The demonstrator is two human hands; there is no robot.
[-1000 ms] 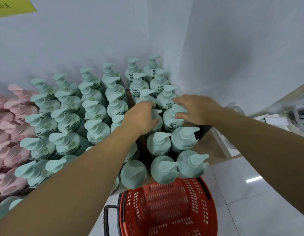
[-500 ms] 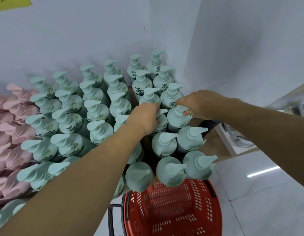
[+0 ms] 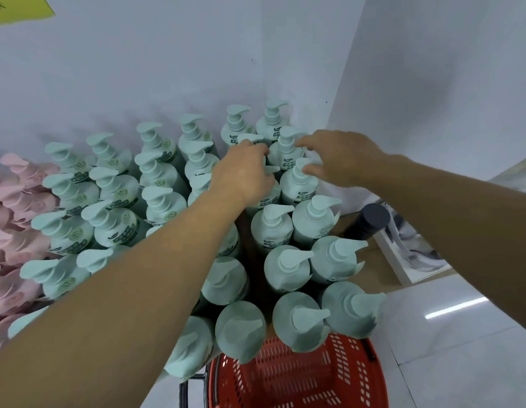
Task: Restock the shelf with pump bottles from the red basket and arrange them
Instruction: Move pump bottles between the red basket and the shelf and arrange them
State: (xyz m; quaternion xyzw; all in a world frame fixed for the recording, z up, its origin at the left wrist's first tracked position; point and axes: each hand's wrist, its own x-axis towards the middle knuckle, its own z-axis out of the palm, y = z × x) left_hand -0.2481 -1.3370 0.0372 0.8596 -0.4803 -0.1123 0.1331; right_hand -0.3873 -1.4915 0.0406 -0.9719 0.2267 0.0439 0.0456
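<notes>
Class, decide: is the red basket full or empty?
Empty, as far as visible: the red basket shows only bare mesh floor; its near part is out of frame.

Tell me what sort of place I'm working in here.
Most likely a shop aisle: rows of identical mint-green plastic pump bottles beside pink pump bottles on a shelf, with a red perforated plastic shopping basket on the tiled floor below.

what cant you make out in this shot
All in the head view:
- Basket: front cut off by the bottom edge; bottles hide its rear.
- Left hand: fingertips hidden behind its own knuckles.
- Bottle labels: print too small.
- Yellow sign: cut off by the corner.
</notes>
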